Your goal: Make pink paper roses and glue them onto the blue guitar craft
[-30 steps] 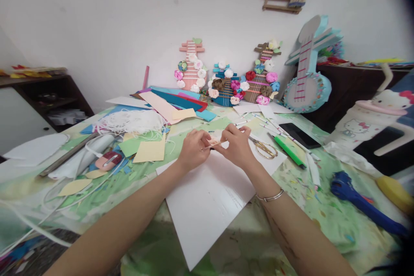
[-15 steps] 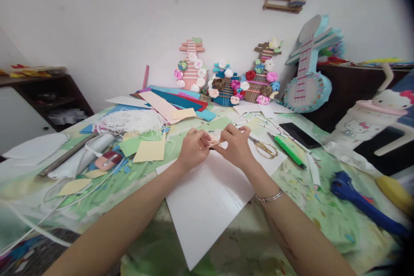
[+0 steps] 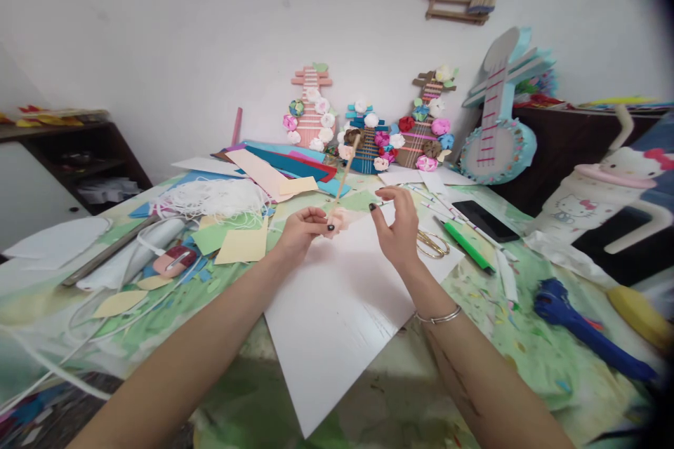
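Observation:
My left hand (image 3: 301, 233) pinches a small pale pink crumpled paper piece (image 3: 338, 222) above the white sheet (image 3: 337, 323). A thin wooden stick (image 3: 347, 170) rises from that piece, tilted up and to the right. To the right, my right hand (image 3: 394, 224) is open, thumb and fingers apart, with nothing between them. Gold-handled scissors (image 3: 432, 244) lie just right of my right hand, partly hidden by it.
Yellow paper squares (image 3: 242, 245) and white string (image 3: 213, 198) lie left. A green cutter (image 3: 468, 247), a phone (image 3: 484, 219) and a blue glue gun (image 3: 590, 330) lie right. Flowered paper instruments (image 3: 313, 112) stand against the wall.
My hands have moved apart. My right hand has let go and opened. The stick now stands up from the pink paper, which stays in my left hand.

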Demonstrator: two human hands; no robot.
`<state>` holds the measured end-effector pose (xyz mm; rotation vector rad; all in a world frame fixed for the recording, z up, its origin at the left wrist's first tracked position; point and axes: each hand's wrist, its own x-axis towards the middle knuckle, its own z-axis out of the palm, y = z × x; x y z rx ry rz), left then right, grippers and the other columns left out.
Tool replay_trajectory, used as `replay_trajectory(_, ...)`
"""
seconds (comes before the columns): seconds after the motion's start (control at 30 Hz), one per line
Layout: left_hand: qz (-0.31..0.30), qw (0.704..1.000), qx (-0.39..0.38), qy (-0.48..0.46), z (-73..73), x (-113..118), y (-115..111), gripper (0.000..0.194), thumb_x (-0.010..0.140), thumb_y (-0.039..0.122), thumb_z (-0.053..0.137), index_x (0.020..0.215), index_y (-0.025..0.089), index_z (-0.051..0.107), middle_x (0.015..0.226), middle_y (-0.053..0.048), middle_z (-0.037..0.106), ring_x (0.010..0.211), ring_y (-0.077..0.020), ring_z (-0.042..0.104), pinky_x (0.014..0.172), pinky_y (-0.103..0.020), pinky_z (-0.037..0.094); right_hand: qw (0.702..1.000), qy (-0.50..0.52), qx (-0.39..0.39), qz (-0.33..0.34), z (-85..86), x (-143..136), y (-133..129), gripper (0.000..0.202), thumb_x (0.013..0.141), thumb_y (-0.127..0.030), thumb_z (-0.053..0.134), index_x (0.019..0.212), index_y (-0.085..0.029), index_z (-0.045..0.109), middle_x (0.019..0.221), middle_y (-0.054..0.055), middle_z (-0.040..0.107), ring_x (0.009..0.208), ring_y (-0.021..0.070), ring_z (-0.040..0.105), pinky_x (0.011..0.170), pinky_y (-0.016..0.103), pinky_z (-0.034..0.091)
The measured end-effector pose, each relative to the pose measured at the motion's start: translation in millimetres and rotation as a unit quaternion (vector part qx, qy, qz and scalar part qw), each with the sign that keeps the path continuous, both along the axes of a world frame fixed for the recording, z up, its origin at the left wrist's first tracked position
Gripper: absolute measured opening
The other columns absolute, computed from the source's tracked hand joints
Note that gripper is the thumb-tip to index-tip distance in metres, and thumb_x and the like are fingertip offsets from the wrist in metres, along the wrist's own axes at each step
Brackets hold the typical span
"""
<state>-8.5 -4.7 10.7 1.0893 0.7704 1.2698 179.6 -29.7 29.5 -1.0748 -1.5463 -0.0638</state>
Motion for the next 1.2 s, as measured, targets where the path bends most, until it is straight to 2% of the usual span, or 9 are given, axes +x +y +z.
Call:
replay_trajectory(0.07,-0.097,0.994,-0.017,-0.055,1.2,0,-2,0.02,0.052,0.008,0.072,0.065,0.014,0.058,0.061,0.001,0.059,0.058,-0.0124,0.057,0.064,-0.028,0.043,0.981,0.115,-0.114,0.107,-6.8,-1,7,0.024,0.081,-0.038,0.052,0.096,-0.02,0.057,0.101,0.007,0.059,0.093,0.0201,0.054,0.085,0.037,0.039)
replay_trajectory(0.13,-0.169,0.982,-0.026,-0.084,1.5,0,-5,0.016,0.056,0.007,0.07,0.068,0.013,0.061,0.066,-0.002,0.061,0.063,-0.0137,0.058,0.066,-0.029,0.043,0.912,0.223,-0.255,0.23,-13.7,-4,12,0.03,0.08,-0.045,0.052,0.094,-0.02,0.059,0.097,0.006,0.062,0.088,0.0191,0.057,0.081,0.035,0.042)
replay_trajectory(0.23,-0.194,0.975,-0.044,-0.096,-0.9,0,-5,0.025,0.056,0.004,0.069,0.08,0.013,0.066,0.077,-0.005,0.065,0.073,-0.0177,0.061,0.071,-0.032,0.045,0.786,0.314,-0.367,0.387,-19.4,-12,11,0.037,0.078,-0.053,0.053,0.093,-0.02,0.062,0.089,0.005,0.065,0.082,0.0182,0.059,0.076,0.034,0.045)
replay_trajectory(0.27,-0.192,0.976,-0.05,-0.094,-2.4,-1,-4,0.028,0.056,0.004,0.069,0.082,0.014,0.066,0.079,-0.006,0.066,0.075,-0.0189,0.062,0.073,-0.034,0.045,0.761,0.327,-0.374,0.417,-19.8,-14,9,0.038,0.077,-0.054,0.054,0.091,-0.019,0.063,0.086,0.005,0.065,0.08,0.0176,0.06,0.074,0.033,0.046)
replay_trajectory(0.33,-0.182,0.978,-0.063,-0.086,-6.1,-2,0,0.03,0.057,0.004,0.07,0.085,0.014,0.067,0.081,-0.006,0.067,0.078,-0.0201,0.063,0.075,-0.034,0.045,0.741,0.333,-0.374,0.448,-19.4,-17,6,0.038,0.077,-0.054,0.056,0.085,-0.018,0.064,0.081,0.005,0.065,0.076,0.0164,0.06,0.069,0.03,0.046)
replay_trajectory(0.43,-0.157,0.981,-0.083,-0.074,-11.5,-3,5,0.031,0.057,0.004,0.07,0.086,0.013,0.067,0.078,-0.006,0.067,0.076,-0.0189,0.063,0.074,-0.033,0.045,0.746,0.324,-0.363,0.454,-18.9,-19,3,0.031,0.076,-0.047,0.061,0.082,-0.017,0.063,0.077,0.003,0.063,0.072,0.014,0.059,0.066,0.027,0.046)
replay_trajectory(0.57,-0.148,0.983,-0.09,-0.067,-16.2,-5,7,0.029,0.057,0.003,0.069,0.084,0.012,0.067,0.079,-0.006,0.068,0.074,-0.0168,0.063,0.074,-0.031,0.045,0.776,0.286,-0.361,0.431,-22.5,-20,2,0.03,0.068,-0.035,0.07,0.093,-0.021,0.061,0.084,0.0,0.064,0.075,0.0132,0.06,0.068,0.027,0.048)
replay_trajectory(0.87,-0.171,0.981,-0.064,-0.06,-23.4,-8,3,0.023,0.056,0.002,0.068,0.077,0.011,0.066,0.075,-0.005,0.067,0.07,-0.0145,0.063,0.074,-0.029,0.045,0.811,0.265,-0.347,0.389,-27.3,-26,-10,0.031,0.063,-0.033,0.069,0.091,-0.023,0.061,0.085,-0.002,0.064,0.077,0.0129,0.06,0.068,0.027,0.051)
replay_trajectory(1.2,-0.193,0.979,-0.047,-0.054,-26.9,-12,-14,0.024,0.052,-0.002,0.064,0.073,0.009,0.067,0.067,-0.005,0.067,0.063,-0.0146,0.062,0.068,-0.028,0.046,0.81,0.287,-0.348,0.374,-37.1,-35,-32,0.028,0.061,-0.03,0.068,0.086,-0.021,0.061,0.08,0.0,0.064,0.074,0.0148,0.06,0.066,0.029,0.051)
